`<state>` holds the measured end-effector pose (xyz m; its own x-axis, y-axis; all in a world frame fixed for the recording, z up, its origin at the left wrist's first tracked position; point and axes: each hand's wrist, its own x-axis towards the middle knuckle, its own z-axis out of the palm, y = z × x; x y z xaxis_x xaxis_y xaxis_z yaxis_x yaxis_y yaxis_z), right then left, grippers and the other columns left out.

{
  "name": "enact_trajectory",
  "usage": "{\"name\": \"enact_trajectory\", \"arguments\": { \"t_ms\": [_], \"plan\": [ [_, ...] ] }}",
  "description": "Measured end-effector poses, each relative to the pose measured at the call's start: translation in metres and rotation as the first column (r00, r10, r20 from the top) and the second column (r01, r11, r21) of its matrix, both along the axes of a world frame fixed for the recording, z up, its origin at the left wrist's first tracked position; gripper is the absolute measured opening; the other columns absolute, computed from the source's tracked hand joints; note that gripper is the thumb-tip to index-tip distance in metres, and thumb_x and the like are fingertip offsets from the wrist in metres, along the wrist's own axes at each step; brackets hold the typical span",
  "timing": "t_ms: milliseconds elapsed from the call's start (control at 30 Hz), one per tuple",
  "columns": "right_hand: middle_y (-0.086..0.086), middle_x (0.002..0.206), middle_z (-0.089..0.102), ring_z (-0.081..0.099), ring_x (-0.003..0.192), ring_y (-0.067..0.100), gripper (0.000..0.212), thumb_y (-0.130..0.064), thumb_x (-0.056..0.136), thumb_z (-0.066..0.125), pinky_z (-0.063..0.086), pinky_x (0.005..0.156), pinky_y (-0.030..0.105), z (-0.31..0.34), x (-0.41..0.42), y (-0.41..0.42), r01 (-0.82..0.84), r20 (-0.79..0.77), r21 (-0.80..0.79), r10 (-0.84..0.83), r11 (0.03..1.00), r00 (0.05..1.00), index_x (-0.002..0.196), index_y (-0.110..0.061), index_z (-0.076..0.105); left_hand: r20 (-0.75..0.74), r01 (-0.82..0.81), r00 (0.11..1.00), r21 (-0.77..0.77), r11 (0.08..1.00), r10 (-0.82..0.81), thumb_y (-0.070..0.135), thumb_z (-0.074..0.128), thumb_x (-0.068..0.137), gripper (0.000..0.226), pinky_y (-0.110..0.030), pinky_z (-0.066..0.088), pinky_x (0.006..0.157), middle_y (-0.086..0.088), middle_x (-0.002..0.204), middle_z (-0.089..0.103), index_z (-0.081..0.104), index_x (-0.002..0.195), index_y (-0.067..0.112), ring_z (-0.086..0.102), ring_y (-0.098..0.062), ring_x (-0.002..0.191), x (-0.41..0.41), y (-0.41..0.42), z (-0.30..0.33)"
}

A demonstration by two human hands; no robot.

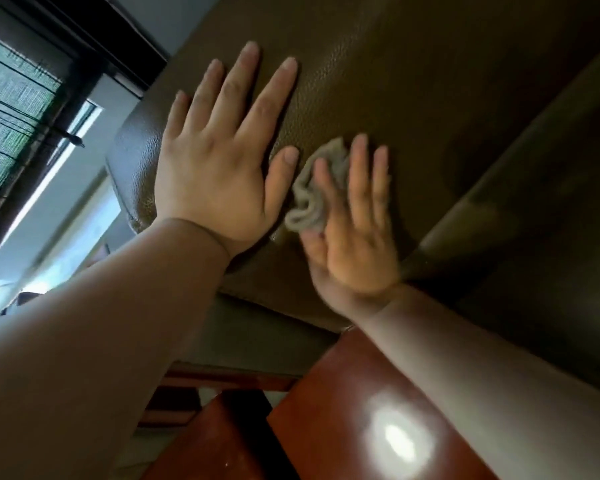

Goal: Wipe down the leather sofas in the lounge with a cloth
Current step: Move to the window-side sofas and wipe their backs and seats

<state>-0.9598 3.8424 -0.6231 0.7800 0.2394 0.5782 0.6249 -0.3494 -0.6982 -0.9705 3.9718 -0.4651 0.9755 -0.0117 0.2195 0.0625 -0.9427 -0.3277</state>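
My right hand presses the cloth flat with straight fingers, just beside my left hand, spread flat on the sofa.

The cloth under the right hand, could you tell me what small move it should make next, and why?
Probably slide the cloth on across the brown leather sofa cushion, away from the left hand. The right hand presses it with straight fingers, bunched beside the left thumb, while the left hand lies flat on the leather.
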Motion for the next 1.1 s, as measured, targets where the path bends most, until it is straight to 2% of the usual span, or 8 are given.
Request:
{"name": "enact_trajectory", "arguments": {
  "t_ms": [133, 267, 400, 533, 600, 733, 933, 1100],
  "plan": [
    [0.028, 0.171, 0.009, 0.001, 0.160, 0.046, 0.065, -0.040, 0.111, 0.030, 0.010, 0.128, 0.060, 0.004, 0.000, 0.016, 0.280, -0.305, 0.172, -0.219, 0.945, 0.927, 0.165, -0.005, 0.022, -0.012, -0.002, 1.000, 0.026, 1.000, 0.003, 0.060, 0.023, 0.109, 0.069, -0.064, 0.023, 0.125, -0.010, 0.175, 0.021, 0.017, 0.170, 0.029, 0.023, -0.040, 0.159, 0.002, 0.001, -0.002],
    [0.020, 0.171, 0.010, 0.006, 0.159, 0.047, 0.058, -0.037, 0.107, 0.047, 0.021, 0.123, 0.067, -0.008, -0.127, 0.034, -0.070, -0.256, 0.051, 0.081, 0.996, 0.963, 0.160, -0.021, 0.032, -0.010, -0.011, 1.000, 0.024, 1.000, 0.011, 0.059, 0.024, 0.109, 0.068, -0.066, 0.023, 0.124, -0.011, 0.175, 0.021, 0.018, 0.169, 0.028, 0.023, -0.041, 0.159, 0.000, 0.001, -0.002],
    [0.017, 0.174, 0.008, -0.002, 0.160, 0.042, 0.057, -0.040, 0.110, 0.037, 0.012, 0.128, 0.060, -0.043, -0.085, 0.017, -0.090, -0.074, -0.023, 0.088, 0.996, 0.993, 0.163, -0.024, 0.025, 0.023, 0.006, 1.000, 0.070, 0.998, -0.008, 0.060, 0.021, 0.109, 0.069, -0.066, 0.025, 0.123, -0.014, 0.172, 0.027, 0.020, 0.169, 0.026, 0.027, -0.042, 0.157, 0.001, 0.004, -0.007],
    [0.021, 0.174, -0.001, 0.000, 0.161, 0.037, 0.065, -0.033, 0.110, 0.030, 0.007, 0.131, 0.052, -0.063, -0.025, 0.003, 0.345, -0.552, 0.186, -0.193, 0.920, 0.812, 0.164, -0.021, -0.005, 0.046, 0.000, 0.999, 0.135, 0.991, -0.007, 0.062, 0.021, 0.108, 0.071, -0.070, 0.016, 0.125, -0.015, 0.169, 0.033, 0.021, 0.169, 0.026, 0.030, -0.041, 0.155, 0.001, 0.002, -0.009],
    [0.016, 0.174, -0.011, -0.002, 0.162, 0.032, 0.070, -0.035, 0.111, 0.026, 0.012, 0.129, 0.056, -0.072, -0.064, 0.002, 0.258, -0.660, 0.174, -0.082, 0.951, 0.747, 0.165, -0.022, -0.017, 0.029, 0.032, 0.999, 0.147, 0.989, -0.037, 0.066, 0.021, 0.108, 0.073, -0.072, 0.014, 0.124, -0.014, 0.170, 0.032, 0.020, 0.169, 0.026, 0.028, -0.043, 0.156, -0.002, 0.002, -0.008],
    [0.023, 0.170, -0.022, -0.012, 0.160, 0.038, 0.072, -0.050, 0.110, 0.018, 0.020, 0.126, 0.059, -0.094, -0.157, -0.004, -0.137, -0.602, -0.077, 0.064, 0.988, 0.796, 0.162, -0.012, -0.015, -0.031, 0.113, 0.993, 0.175, 0.978, -0.110, 0.068, 0.025, 0.107, 0.075, -0.074, 0.015, 0.122, -0.018, 0.172, 0.026, 0.020, 0.169, 0.026, 0.024, -0.048, 0.156, -0.001, 0.000, -0.006],
    [0.018, 0.173, -0.011, -0.011, 0.161, 0.033, 0.078, -0.055, 0.107, 0.014, 0.006, 0.131, 0.051, -0.103, -0.016, -0.015, 0.322, -0.561, -0.090, -0.315, 0.942, 0.765, 0.166, -0.006, -0.001, -0.075, 0.316, 0.949, 0.209, 0.926, -0.307, 0.052, 0.035, 0.110, 0.065, -0.077, 0.024, 0.117, -0.024, 0.169, 0.027, 0.015, 0.169, 0.034, 0.026, -0.054, 0.153, 0.002, 0.009, -0.013],
    [0.030, 0.171, -0.001, -0.001, 0.160, 0.042, 0.076, -0.041, 0.108, 0.032, 0.016, 0.129, 0.055, -0.123, -0.121, -0.021, -0.047, -0.465, -0.409, -0.164, 0.911, 0.870, 0.165, -0.003, -0.001, -0.032, 0.282, 0.959, 0.226, 0.933, -0.282, 0.053, 0.036, 0.109, 0.068, -0.078, 0.026, 0.114, -0.022, 0.171, 0.024, 0.012, 0.169, 0.034, 0.026, -0.052, 0.153, 0.000, 0.010, -0.016]
  ]
}}
